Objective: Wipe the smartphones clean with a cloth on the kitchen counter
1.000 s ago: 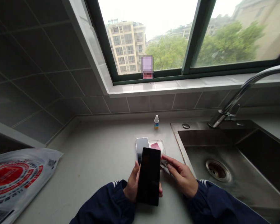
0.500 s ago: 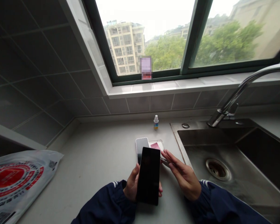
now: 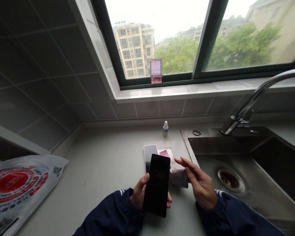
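My left hand (image 3: 139, 191) is wrapped round a black smartphone (image 3: 157, 186), thumb along its left edge and fingertips showing at its right. The phone's dark face is tilted up towards me. To its right, my right hand (image 3: 200, 183) pinches a thin grey cloth (image 3: 179, 179) between thumb and fingers, and the cloth hangs down beside the phone. Partly covered by the held phone, a second phone with a pale rim (image 3: 150, 152) lies on the counter. Next to that is a clear phone case (image 3: 171, 153) with a pink piece (image 3: 164, 153) on it.
A small white-capped bottle (image 3: 165, 129) stands near the back of the counter (image 3: 108, 157). On the right are a steel sink (image 3: 190, 146) and a curved chrome tap (image 3: 245, 101). A plastic bag with red print (image 3: 39, 164) lies at the left, and a window is ahead.
My right hand has moved slightly right, away from the phone. The grey cloth now hangs spread out and plainly visible. My left hand keeps the phone in nearly the same place.
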A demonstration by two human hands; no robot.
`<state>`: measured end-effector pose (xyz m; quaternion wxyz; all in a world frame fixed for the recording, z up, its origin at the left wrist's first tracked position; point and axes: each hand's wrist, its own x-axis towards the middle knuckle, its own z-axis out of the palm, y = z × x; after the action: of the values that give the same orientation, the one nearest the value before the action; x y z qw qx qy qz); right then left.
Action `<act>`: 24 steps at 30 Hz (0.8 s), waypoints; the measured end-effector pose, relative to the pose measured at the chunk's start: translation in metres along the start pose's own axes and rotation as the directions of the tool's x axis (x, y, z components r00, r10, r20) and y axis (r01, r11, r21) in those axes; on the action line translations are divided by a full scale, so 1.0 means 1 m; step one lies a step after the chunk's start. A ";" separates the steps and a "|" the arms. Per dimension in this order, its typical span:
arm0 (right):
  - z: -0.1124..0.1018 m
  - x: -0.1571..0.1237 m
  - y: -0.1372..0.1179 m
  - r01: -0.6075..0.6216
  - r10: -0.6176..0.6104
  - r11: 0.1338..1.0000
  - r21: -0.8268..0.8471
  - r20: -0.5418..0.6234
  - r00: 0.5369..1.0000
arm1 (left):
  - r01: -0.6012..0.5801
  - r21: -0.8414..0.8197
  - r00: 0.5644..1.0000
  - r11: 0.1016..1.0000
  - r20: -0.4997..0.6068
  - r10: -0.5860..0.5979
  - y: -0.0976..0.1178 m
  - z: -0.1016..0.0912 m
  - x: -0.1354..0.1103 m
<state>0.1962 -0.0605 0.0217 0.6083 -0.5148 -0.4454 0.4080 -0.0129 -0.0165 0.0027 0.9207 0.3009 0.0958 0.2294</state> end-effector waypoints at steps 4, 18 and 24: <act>-0.002 0.007 0.003 -0.089 0.091 0.992 0.089 -0.021 0.996 | 0.113 -0.024 0.991 0.993 0.072 -0.111 -0.003 -0.005 -0.002; -0.003 0.013 0.012 -0.059 0.050 0.995 0.082 0.107 0.993 | 0.137 0.055 0.991 0.989 -0.004 -0.137 -0.007 -0.006 -0.004; -0.003 0.012 0.016 -0.141 0.098 0.970 0.196 0.216 0.971 | 0.148 0.096 0.989 0.984 -0.042 -0.144 -0.006 -0.002 -0.003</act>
<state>0.2015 -0.0475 0.0069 0.5843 -0.4290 -0.4282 0.5396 -0.0141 -0.0212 -0.0022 0.9172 0.3340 0.1451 0.1615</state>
